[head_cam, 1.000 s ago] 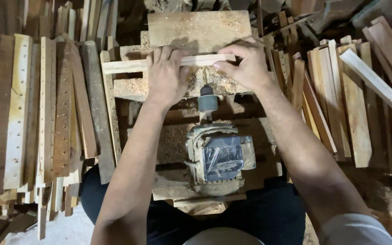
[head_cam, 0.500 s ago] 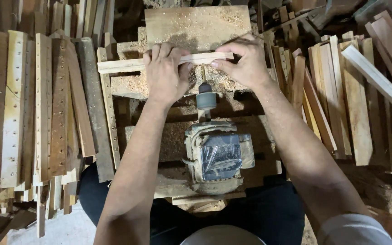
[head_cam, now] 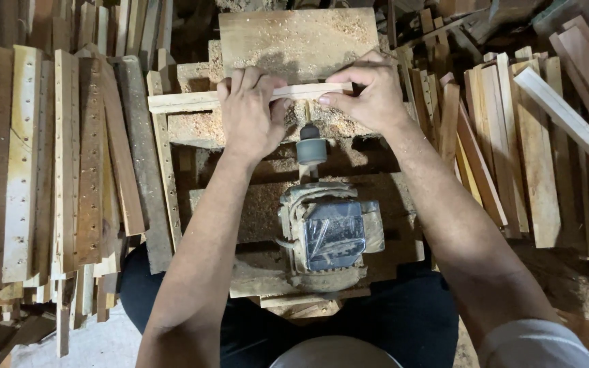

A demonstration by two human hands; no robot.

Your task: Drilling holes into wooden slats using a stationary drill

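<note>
A thin pale wooden strip lies crosswise in front of a horizontal drill. My left hand grips its left part, fingers curled over the top. My right hand pinches its right end. The drill chuck points up at the strip from a dusty grey electric motor between my forearms. The strip rests against a sawdust-covered wooden bench. Where the bit meets the strip is hidden by the strip.
Drilled wooden slats lie stacked on the left, several with rows of holes. Plain slats are piled on the right. A longer pale slat sticks out left under my left hand. Sawdust covers the lower right.
Both hands stay on the strip with only a slight shift of the view. The strip's place in front of the chuck looks the same.
</note>
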